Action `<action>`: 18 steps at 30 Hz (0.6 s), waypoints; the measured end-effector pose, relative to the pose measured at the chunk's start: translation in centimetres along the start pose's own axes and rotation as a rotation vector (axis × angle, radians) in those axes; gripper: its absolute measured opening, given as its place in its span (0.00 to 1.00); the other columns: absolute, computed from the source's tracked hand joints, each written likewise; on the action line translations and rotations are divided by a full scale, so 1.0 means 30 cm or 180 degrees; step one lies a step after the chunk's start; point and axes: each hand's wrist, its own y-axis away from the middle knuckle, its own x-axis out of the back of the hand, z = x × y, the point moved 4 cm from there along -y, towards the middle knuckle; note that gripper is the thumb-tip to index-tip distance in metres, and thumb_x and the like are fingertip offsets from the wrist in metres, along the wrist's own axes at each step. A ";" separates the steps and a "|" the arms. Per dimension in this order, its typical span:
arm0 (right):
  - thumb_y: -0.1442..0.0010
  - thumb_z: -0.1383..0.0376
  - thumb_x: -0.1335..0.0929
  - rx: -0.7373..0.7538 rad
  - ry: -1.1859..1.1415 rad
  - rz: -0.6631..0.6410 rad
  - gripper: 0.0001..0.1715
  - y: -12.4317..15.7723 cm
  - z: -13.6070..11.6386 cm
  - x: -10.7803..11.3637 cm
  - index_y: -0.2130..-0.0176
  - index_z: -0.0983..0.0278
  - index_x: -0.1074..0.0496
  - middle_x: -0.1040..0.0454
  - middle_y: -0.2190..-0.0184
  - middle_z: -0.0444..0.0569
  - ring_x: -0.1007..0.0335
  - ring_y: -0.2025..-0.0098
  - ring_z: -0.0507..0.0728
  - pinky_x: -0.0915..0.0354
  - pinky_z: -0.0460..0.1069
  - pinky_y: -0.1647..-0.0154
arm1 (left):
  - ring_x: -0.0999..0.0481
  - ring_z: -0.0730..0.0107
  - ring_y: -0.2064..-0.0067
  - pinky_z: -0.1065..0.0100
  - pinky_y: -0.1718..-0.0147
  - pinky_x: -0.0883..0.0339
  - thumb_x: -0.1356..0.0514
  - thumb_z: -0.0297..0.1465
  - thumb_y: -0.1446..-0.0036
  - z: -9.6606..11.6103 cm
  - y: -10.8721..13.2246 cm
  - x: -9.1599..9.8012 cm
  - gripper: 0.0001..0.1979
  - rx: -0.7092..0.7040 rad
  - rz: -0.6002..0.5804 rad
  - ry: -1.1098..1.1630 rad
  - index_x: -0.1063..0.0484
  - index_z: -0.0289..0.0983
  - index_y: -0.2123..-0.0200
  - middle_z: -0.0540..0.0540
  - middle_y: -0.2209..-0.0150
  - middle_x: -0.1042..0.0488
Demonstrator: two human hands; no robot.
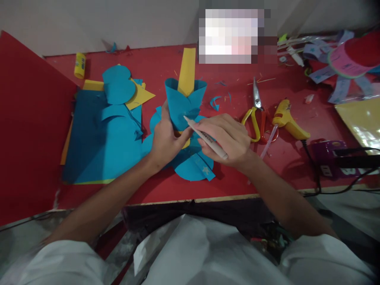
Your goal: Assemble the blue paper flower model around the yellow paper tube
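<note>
A blue paper craft shaped like a dress [184, 106] stands on the red table [231, 79], with a yellow paper strip [187, 71] rising from its top and a round blue skirt spread at its base. My left hand [166, 138] is closed around its waist. A white pen-like stick [204, 137] lies in my closed right hand [227, 138], its tip touching the blue paper at the waist.
Blue and yellow paper sheets [103, 134] lie at the left beside a raised red sheet [26, 130]. A yellow glue stick [80, 65] sits at the back. Scissors [255, 114], a yellow glue gun [287, 118], a purple power strip [329, 158] and paper crafts [347, 59] occupy the right.
</note>
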 end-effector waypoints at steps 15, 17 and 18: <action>0.31 0.62 0.33 -0.0311 0.0267 -0.0029 0.16 0.032 0.027 -0.002 0.46 0.63 0.26 0.17 0.57 0.54 0.19 0.57 0.61 0.23 0.57 0.55 | 0.20 0.51 0.51 0.60 0.56 0.26 0.41 0.66 0.42 0.017 -0.008 0.010 0.45 -0.0131 0.0297 -0.0028 0.41 0.39 0.36 0.41 0.59 0.23; 0.31 0.62 0.33 -0.0317 0.0241 -0.0040 0.17 0.041 0.029 -0.006 0.45 0.63 0.26 0.17 0.56 0.54 0.19 0.56 0.62 0.23 0.57 0.55 | 0.20 0.49 0.50 0.59 0.55 0.26 0.40 0.66 0.43 0.012 -0.010 0.008 0.46 -0.0070 0.0257 0.0067 0.41 0.38 0.36 0.41 0.61 0.24; 0.31 0.62 0.33 -0.0298 0.0223 -0.0004 0.17 0.042 0.029 -0.006 0.44 0.63 0.26 0.17 0.56 0.54 0.19 0.56 0.62 0.23 0.57 0.54 | 0.20 0.49 0.50 0.58 0.55 0.26 0.40 0.66 0.43 0.009 -0.010 0.007 0.47 -0.0044 0.0226 0.0110 0.42 0.38 0.35 0.41 0.61 0.24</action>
